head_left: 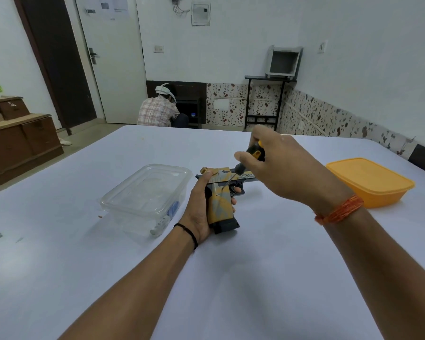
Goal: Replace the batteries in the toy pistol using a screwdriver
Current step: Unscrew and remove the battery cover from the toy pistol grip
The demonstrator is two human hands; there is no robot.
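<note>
A yellow and dark grey toy pistol (222,204) lies flat on the white table, its barrel pointing right. My left hand (201,209) grips it around the handle from the left. My right hand (280,168) is closed on a screwdriver (252,155) with a black and yellow handle. The thin metal shaft slants down to the left, and its tip rests on the upper part of the pistol's grip, just behind the trigger. My fingers hide most of the screwdriver's handle.
A clear plastic box (145,192) stands upside down left of the pistol, with small items under it. An orange lidded box (371,180) sits at the right. Small scraps lie at the table's left edge. A person sits on the floor beyond the table (231,278).
</note>
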